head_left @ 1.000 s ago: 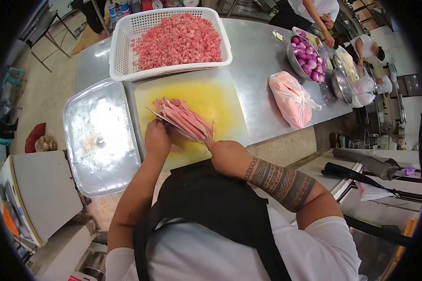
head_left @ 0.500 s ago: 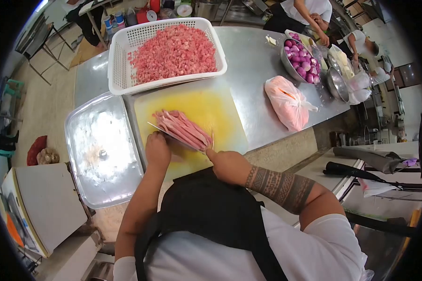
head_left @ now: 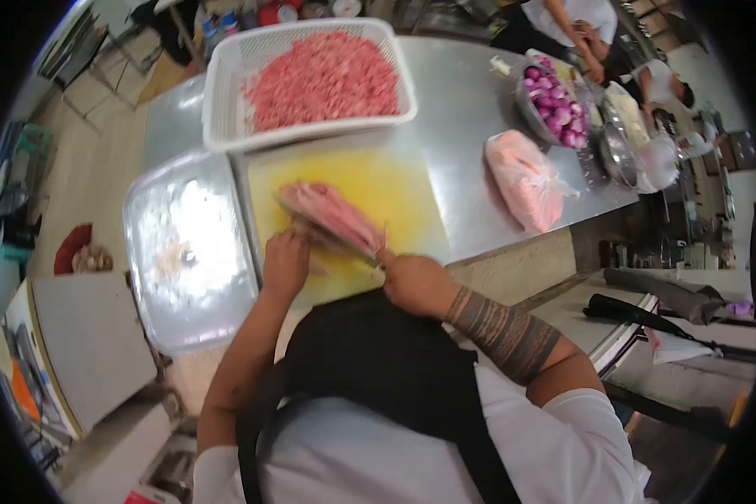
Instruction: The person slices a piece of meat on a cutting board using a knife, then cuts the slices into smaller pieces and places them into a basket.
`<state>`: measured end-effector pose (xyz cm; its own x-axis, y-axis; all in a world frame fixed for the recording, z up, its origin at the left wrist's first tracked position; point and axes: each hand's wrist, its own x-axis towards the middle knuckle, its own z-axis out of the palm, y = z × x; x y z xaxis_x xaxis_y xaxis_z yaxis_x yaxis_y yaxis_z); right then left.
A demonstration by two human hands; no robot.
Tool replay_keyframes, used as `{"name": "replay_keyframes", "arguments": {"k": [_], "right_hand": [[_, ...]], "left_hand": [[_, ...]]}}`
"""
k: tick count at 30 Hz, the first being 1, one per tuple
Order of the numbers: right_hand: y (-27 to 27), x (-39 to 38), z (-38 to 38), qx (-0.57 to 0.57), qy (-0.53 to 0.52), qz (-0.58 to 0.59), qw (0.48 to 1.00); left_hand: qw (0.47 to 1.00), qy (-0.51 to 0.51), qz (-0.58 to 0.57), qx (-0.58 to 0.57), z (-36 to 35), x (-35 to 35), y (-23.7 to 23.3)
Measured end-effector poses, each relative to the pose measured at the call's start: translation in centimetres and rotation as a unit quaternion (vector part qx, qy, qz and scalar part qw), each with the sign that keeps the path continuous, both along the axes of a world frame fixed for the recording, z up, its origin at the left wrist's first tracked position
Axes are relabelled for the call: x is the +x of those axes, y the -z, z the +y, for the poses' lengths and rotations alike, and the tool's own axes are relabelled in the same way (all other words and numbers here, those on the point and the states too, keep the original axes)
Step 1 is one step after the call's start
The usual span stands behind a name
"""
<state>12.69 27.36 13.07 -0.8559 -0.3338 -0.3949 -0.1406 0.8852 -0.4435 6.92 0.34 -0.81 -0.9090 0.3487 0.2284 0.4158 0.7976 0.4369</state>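
Right hand [head_left: 412,281]: fingers clamped on the handle of the knife [head_left: 336,237]. Left hand [head_left: 286,260]: fingers curled together, pressing the meat strips [head_left: 332,210] at the centre of the cutting board [head_left: 395,181]. Behind the board, a white basket [head_left: 227,92] holds diced meat [head_left: 323,80]. To the board's right, a steel bowl [head_left: 525,105] holds purple bulbs [head_left: 556,107].

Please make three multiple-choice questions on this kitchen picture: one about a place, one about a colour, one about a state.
1. Where does the white plastic basket of diced pink meat stand?
A) on the steel table, behind the flat plastic cutting board
B) on the floor
C) on a chair

2. What colour is that cutting board?
A) blue
B) yellow
C) black

3. How is the person's right hand?
A) open, empty
B) holding a bag
C) shut on the handle of the long steel knife

Answers: 1 A, it stands past the board's far edge; 2 B, yellow shows around the pink meat strips; 3 C, the hand grips the handle.
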Motion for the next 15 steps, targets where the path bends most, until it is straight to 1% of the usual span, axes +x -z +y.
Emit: {"name": "replay_keyframes", "arguments": {"k": [2,3,6,10,13,15], "right_hand": [[-0.4,-0.2,-0.2,0.011,0.001,-0.011,1.000],[0.0,-0.1,-0.1,0.003,0.002,0.007,1.000],[0.3,0.1,0.0,-0.019,0.007,0.034,0.999],[0.2,-0.2,0.0,-0.052,0.026,0.036,0.998],[0.0,-0.2,-0.4,-0.062,0.026,0.039,0.997],[0.0,-0.3,-0.7,-0.056,0.029,0.037,0.997]], "left_hand": [[0.999,0.002,-0.010,-0.035,-1.1,0.3,0.0],[0.999,0.006,-0.018,-0.051,-1.8,0.5,-0.6],[0.998,-0.010,-0.061,-0.009,-3.2,0.8,-1.9],[0.997,-0.032,-0.067,0.019,-3.1,1.2,-1.7],[0.998,-0.046,-0.023,0.047,-1.9,1.5,-1.3],[0.997,-0.050,-0.015,0.055,-0.8,1.3,-1.1]]}}
